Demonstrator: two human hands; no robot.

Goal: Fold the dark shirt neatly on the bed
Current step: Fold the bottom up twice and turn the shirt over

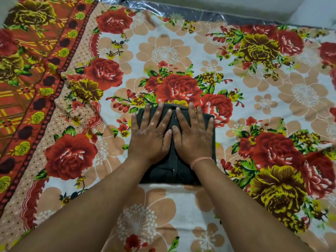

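Two bare forearms reach forward from our body toward the dark shirt (174,171), which lies folded into a compact, thick rectangle on the bed (181,206). We see matte, dark green-black cloth with a button placket running up its middle and two small dark buttons showing. Beneath the shirt spreads a soft floral bedsheet (163,55), cream with peach blossoms and large red and yellow roses; left of the shirt the sheet turns to an orange patterned border. Beyond the shirt, at the far edge of the bed, a strip of shiny plastic (200,10) shows. Open sheet surrounds the shirt on every side. Our left hand (151,133) and right hand (193,135) rest flat on the shirt, palms down, fingers spread wide, thumbs nearly touching, gripping nothing. A thin pink band (201,160) circles our right wrist.
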